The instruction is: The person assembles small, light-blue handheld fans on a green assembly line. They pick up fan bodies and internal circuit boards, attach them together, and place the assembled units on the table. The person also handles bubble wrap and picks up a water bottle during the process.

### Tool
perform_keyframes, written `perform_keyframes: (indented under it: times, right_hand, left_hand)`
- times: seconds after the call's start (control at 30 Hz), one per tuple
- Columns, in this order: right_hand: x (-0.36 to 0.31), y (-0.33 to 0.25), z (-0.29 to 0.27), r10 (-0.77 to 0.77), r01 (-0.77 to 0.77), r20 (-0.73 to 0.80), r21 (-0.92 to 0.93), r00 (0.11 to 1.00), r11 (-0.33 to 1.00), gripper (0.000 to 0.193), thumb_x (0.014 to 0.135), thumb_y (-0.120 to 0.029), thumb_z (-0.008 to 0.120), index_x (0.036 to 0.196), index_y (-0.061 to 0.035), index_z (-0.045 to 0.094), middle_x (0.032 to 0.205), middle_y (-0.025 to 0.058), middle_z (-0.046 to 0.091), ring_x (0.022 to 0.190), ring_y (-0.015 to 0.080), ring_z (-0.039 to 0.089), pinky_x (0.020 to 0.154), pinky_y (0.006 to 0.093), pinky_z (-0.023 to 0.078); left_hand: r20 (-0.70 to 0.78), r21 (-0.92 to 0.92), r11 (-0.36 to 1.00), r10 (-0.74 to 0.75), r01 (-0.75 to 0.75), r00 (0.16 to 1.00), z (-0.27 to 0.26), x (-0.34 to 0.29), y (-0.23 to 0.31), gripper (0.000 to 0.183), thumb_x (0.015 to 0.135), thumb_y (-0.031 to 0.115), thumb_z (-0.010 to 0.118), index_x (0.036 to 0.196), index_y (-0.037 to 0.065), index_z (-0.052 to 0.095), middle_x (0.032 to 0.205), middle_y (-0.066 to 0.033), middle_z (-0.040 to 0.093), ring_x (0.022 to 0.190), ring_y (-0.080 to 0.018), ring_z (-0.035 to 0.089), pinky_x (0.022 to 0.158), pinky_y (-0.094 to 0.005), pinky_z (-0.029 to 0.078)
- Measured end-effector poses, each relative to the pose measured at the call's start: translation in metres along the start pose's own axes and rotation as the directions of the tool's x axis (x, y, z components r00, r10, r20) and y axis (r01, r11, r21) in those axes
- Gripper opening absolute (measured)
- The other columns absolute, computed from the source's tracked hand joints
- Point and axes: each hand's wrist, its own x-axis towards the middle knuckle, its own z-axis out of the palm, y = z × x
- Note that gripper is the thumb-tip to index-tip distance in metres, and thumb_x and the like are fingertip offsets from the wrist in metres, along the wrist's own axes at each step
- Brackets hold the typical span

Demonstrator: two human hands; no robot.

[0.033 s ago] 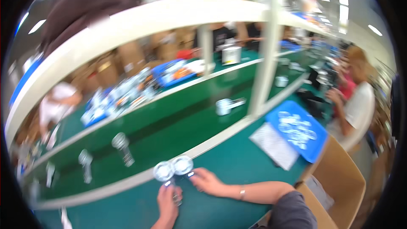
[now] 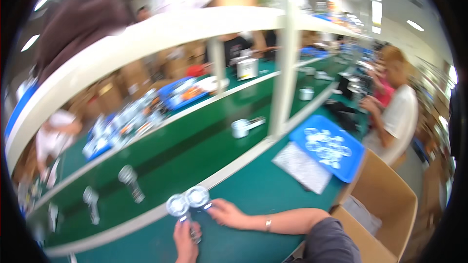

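My left hand (image 2: pixel 185 237) is closed around the handle of a white, round-headed handheld device (image 2: pixel 177 205). In my right hand (image 2: pixel 228 214), the fingers pinch the short dark neck of a second round-headed device (image 2: pixel 197 196). The two pale ring-like heads sit side by side, apparently touching, above the near edge of the green belt. Blur hides their finer details. On the green conveyor belt (image 2: pixel 180 158) lie similar pieces with handles, among them one at left centre (image 2: pixel 128 175) and a white cup-headed one (image 2: pixel 240 128) farther right.
A blue tray (image 2: pixel 298 135) of clear round parts stands at right, beside a whitish sheet (image 2: pixel 301 168). An open cardboard box (image 2: pixel 397 190) is at my right elbow. A white post (image 2: pixel 285 68) rises from the belt's edge. Co-workers sit at right and across the belt.
The view has turned slightly, so most of the scene sits farther left in the picture. Both hands keep their hold on the two round-headed devices.
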Motion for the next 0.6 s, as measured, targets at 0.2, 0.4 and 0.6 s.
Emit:
perform_keyframes:
  times: [0.2,0.4,0.6]
  right_hand:
    - [-0.004,-0.002,-0.018,0.131,-0.128,-0.073,0.047,0.989,0.991,0.04,0.083,-0.034,0.061,0.106,-0.0049,0.047,0.068,0.0015,0.05,0.051,0.0073,0.046,0.042,0.0217,0.038]
    - [-0.069,-0.001,-0.075,-0.237,0.217,0.022,-0.489,0.971,0.845,0.039,0.079,-0.025,0.061,0.107,-0.0005,0.048,0.064,0.0069,0.054,0.052,0.016,0.053,0.047,0.0293,0.044]
    - [-0.163,-0.056,-0.095,-0.186,0.158,0.043,-0.73,0.982,0.665,0.037,0.079,-0.022,0.06,0.105,0.0014,0.046,0.07,0.0112,0.056,0.062,0.0227,0.059,0.056,0.0351,0.048]
  left_hand:
    - [0.065,0.061,0.954,-0.297,0.293,0.953,0.01,-0.01,0.014,0.034,0.094,0.033,0.042,0.111,0.005,0.051,0.07,-0.0056,0.054,0.048,-0.0091,0.043,0.04,-0.0205,0.035]
    - [0.139,0.358,0.856,-0.443,0.372,0.886,-0.02,-0.042,0.049,0.033,0.094,0.032,0.043,0.105,0.002,0.051,0.075,-0.0054,0.057,0.052,-0.0076,0.047,0.043,-0.0175,0.035]
    - [0.308,0.584,0.773,-0.495,0.25,0.813,-0.039,-0.063,0.091,0.026,0.093,0.028,0.046,0.098,0.005,0.056,0.064,0.0018,0.052,0.044,-0.003,0.039,0.038,-0.0155,0.027]
